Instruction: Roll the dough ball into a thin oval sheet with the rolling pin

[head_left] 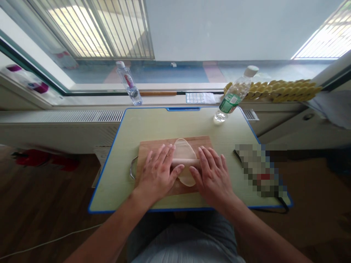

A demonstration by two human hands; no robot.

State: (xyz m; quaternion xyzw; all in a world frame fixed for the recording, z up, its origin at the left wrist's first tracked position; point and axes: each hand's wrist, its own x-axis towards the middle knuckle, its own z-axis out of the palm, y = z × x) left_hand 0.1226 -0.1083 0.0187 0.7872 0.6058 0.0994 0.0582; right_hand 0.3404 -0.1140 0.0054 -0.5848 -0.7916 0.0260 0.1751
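Note:
A pale wooden rolling pin (186, 163) lies crosswise over a thin, flattened oval of dough (184, 148). My left hand (159, 170) rests palm down over the pin's left end, open, with the fingers stretched forward. Over the right end lies my right hand (212, 171), likewise open and flat, its fingers pointing away from me. Both thumbs point inward on the near side of the pin. The dough shows beyond the pin and in front of it, on a wooden cutting board (148, 146). Both ends of the pin are hidden beneath my hands.
The board lies on a small blue-edged table (117, 190), its metal handle (132, 168) at the left. A green-labelled bottle (231, 100) stands at the table's back right. Another clear bottle (130, 86) is on the windowsill. A blurred-out item (257, 171) lies at right.

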